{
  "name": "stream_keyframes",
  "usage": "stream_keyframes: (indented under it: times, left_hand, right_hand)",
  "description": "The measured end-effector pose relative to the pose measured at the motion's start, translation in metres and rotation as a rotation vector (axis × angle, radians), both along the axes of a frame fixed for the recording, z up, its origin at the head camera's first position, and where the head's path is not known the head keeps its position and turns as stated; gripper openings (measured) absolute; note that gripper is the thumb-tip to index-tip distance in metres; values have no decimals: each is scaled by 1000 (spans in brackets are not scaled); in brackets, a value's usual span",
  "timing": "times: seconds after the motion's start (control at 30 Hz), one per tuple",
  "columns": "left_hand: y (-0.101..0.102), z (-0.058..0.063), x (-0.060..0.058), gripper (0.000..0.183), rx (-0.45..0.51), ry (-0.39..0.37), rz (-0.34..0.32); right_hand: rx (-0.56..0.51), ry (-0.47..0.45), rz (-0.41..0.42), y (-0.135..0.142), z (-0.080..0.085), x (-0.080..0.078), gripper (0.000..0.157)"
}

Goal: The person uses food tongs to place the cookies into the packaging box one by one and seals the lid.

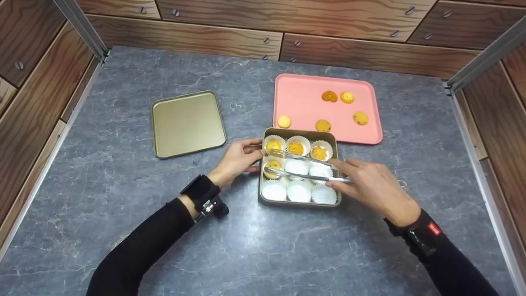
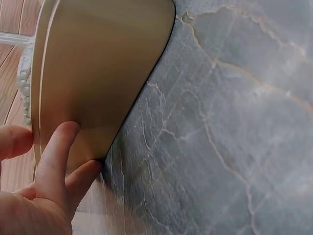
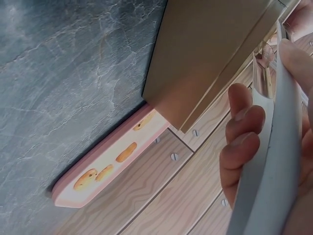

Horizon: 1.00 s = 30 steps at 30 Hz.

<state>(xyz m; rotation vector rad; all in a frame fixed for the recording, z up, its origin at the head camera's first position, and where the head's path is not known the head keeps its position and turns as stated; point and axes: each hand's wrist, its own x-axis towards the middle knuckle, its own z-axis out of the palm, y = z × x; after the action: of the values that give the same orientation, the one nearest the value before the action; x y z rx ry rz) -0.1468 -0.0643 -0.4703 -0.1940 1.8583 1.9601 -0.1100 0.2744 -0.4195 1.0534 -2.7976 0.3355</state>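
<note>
Nearest lay the black left sleeve (image 1: 152, 234) and dark right sleeve (image 1: 456, 263), reaching in over the grey marbled table (image 1: 254, 255), a black left strap (image 1: 200, 191) and black right strap (image 1: 421, 238) round the wrists. The left hand (image 1: 236, 160) rested extended fingers against the left wall of a gold tin (image 1: 300, 204), thumb by its rim. At the tin's other side the right hand (image 1: 370, 189) gripped metal tongs (image 1: 339, 179) between thumb and curled fingers. Their two arms stood apart and slanted across the tin, covering parts of the middle and far rows of paper cups (image 1: 274, 191); whether the tips touched anything could not be told. The near row showed bare white paper, as did two middle cups; the left middle one held a round cookie (image 1: 272, 164) beneath the lower tip. All three far cups held yellow cookies (image 1: 296, 148). To the left, apart from the tin, lay a gold lid (image 1: 189, 125). Behind the tin was a pink tray (image 1: 302, 96), its near left edge partly hidden by the tin. It bore five more cookies (image 1: 361, 118), two close to the tin's far wall. Wood-patterned panels (image 1: 222, 35) enclosed the back and sides.
</note>
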Motion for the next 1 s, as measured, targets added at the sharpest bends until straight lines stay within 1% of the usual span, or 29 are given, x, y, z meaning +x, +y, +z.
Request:
stream_keyframes:
  times: [0.17, 0.3, 0.37, 0.53, 0.67, 0.77, 0.87, 1.0]
  left_hand:
    - [0, 0, 0, 55, 2, 3, 8]
    - [0, 0, -1, 54, -22, 15, 14]
    - [0, -1, -2, 53, -38, 24, 12]
    - [0, -3, -3, 52, -65, 48, 14]
    - [-1, -3, -2, 52, -78, 52, 19]
    - [-1, -3, -2, 52, -84, 55, 17]
    - [0, -2, -2, 53, -94, 53, 10]
    - [2, -2, -2, 52, -88, 59, 5]
  right_hand:
    - [-103, 11, -21, 9, 3, 1, 57]
    - [-188, 77, -32, 20, 7, -3, 59]
    - [-210, 112, -47, 26, 10, -7, 58]
    - [-225, 153, -122, 44, 13, -17, 51]
    - [-227, 168, -208, 59, 9, -23, 52]
    - [-222, 158, -281, 68, 3, -28, 50]
    - [-207, 127, -347, 77, -2, -32, 49]
    - [-178, 92, -412, 86, -7, -38, 47]
